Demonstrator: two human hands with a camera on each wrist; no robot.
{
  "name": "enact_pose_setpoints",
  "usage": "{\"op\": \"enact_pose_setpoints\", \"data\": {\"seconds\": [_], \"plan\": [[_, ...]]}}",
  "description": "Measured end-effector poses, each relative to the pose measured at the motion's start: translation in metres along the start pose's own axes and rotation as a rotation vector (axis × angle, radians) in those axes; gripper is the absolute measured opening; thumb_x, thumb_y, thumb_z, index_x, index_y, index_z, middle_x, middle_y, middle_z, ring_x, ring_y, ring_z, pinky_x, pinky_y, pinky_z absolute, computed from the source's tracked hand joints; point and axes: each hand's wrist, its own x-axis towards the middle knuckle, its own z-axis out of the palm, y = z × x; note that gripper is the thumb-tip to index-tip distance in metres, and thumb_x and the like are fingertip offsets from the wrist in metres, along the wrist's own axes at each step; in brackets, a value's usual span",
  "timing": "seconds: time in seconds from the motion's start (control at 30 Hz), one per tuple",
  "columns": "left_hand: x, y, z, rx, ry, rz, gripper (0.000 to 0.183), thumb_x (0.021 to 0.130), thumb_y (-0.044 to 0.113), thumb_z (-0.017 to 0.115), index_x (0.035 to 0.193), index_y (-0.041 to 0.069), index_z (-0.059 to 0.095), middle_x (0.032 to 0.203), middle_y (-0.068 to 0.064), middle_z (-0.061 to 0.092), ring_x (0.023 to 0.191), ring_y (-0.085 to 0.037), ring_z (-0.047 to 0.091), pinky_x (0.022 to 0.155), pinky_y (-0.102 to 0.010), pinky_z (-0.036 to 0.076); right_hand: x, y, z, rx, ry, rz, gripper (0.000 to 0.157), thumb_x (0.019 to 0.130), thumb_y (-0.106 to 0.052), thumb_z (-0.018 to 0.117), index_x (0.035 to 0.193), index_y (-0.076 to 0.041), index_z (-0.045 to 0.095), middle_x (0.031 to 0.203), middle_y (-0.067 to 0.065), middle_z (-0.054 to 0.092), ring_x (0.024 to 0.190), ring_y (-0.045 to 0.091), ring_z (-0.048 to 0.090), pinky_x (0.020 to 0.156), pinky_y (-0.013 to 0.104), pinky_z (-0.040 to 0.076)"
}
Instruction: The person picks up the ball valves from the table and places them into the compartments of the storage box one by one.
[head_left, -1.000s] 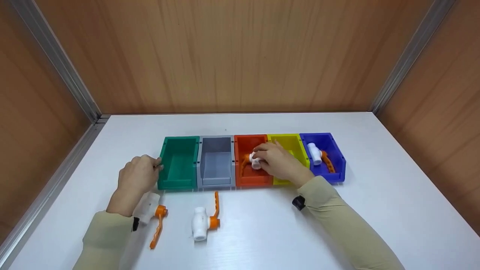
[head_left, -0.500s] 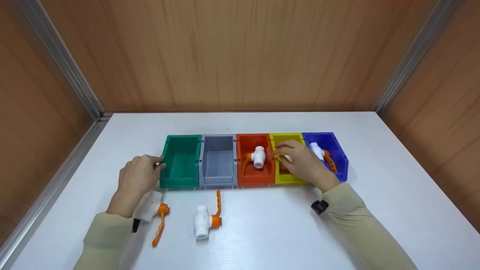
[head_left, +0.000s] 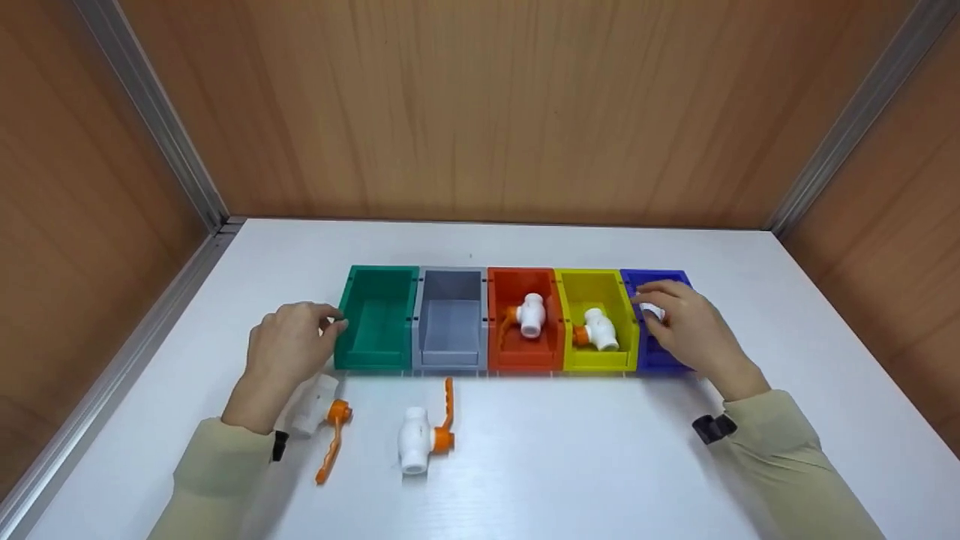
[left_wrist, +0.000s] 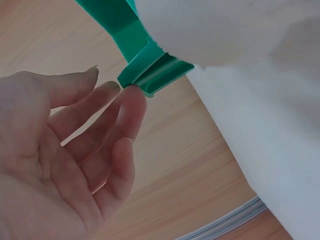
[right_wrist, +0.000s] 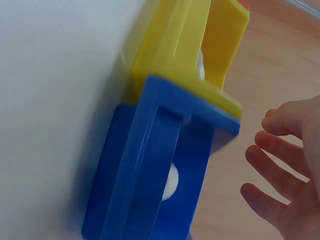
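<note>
My left hand (head_left: 296, 337) is at the left side of the green bin (head_left: 375, 361); in the left wrist view its fingertips meet the bin's corner while the thumb stands apart. Over the blue bin (right_wrist: 132, 165), my right hand (head_left: 694, 330) hovers with loosely bent, spread fingers and nothing in them. It partly hides a white ball valve (head_left: 652, 310) inside. One white ball valve with an orange handle (head_left: 531, 315) lies in the red bin (head_left: 523, 361), another ball valve (head_left: 600, 330) in the yellow bin (head_left: 600, 361).
A grey bin (head_left: 451, 361) sits between green and red in the joined row. On the white table in front lie two more orange-handled ball valves, one (head_left: 415, 441) near the middle and one (head_left: 315, 405) beside my left wrist. Wooden panels (head_left: 480, 112) enclose the back and sides.
My right hand has moved right, from the valve in the red bin, across the yellow bin, to above the blue one. My left hand stays by the green bin. The head view has shifted slightly.
</note>
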Motion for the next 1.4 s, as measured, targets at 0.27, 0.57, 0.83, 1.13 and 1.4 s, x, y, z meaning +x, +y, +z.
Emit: {"op": "enact_pose_setpoints", "data": {"seconds": [0.27, 0.57, 0.83, 1.13, 1.4], "plan": [[-0.009, 0.012, 0.001, -0.035, 0.053, 0.075, 0.022, 0.093, 0.019, 0.071, 0.105, 0.002, 0.077, 0.094, -0.016, 0.074, 0.061, -0.021, 0.062, 0.043, -0.028, 0.045, -0.024, 0.027, -0.019, -0.024, -0.005, 0.139, 0.028, 0.090, -0.002, 0.069, 0.117, -0.002, 0.070, 0.126, 0.017, 0.060, 0.121, 0.041, 0.054, 0.099, 0.060, 0.044], [-0.021, 0.035, 0.009, -0.081, -0.065, 0.108, 0.023, 0.092, 0.024, 0.074, 0.106, 0.007, 0.077, 0.101, -0.011, 0.074, 0.071, -0.022, 0.067, 0.051, -0.032, 0.052, -0.043, 0.051, -0.021, -0.002, -0.076, 0.234, 0.034, 0.090, -0.002, 0.067, 0.123, 0.005, 0.064, 0.130, 0.024, 0.054, 0.118, 0.048, 0.052, 0.097, 0.063, 0.043], [-0.036, 0.048, 0.021, -0.161, -0.212, 0.221, 0.018, 0.090, 0.025, 0.075, 0.105, 0.014, 0.078, 0.094, 0.006, 0.072, 0.079, -0.012, 0.063, 0.064, -0.030, 0.054, -0.047, 0.053, -0.019, 0.034, -0.133, 0.301, 0.040, 0.094, -0.004, 0.064, 0.132, 0.007, 0.058, 0.128, 0.029, 0.055, 0.103, 0.045, 0.062, 0.085, 0.056, 0.054], [-0.052, 0.050, 0.031, -0.171, -0.383, 0.338, 0.037, 0.087, 0.039, 0.078, 0.118, 0.019, 0.074, 0.111, 0.005, 0.068, 0.101, -0.017, 0.062, 0.080, -0.036, 0.056, -0.046, 0.053, -0.019, 0.055, -0.113, 0.323, 0.039, 0.095, -0.006, 0.066, 0.132, 0.003, 0.061, 0.119, 0.030, 0.062, 0.100, 0.044, 0.063, 0.084, 0.057, 0.053], [-0.069, 0.050, 0.038, -0.091, -0.435, 0.461, 0.061, 0.074, 0.052, 0.084, 0.127, 0.024, 0.069, 0.124, 0.007, 0.062, 0.116, -0.018, 0.056, 0.091, -0.045, 0.054, -0.045, 0.054, -0.019, 0.057, -0.122, 0.348, 0.038, 0.095, -0.006, 0.066, 0.133, 0.002, 0.061, 0.120, 0.030, 0.062, 0.101, 0.043, 0.061, 0.085, 0.056, 0.051]]}}
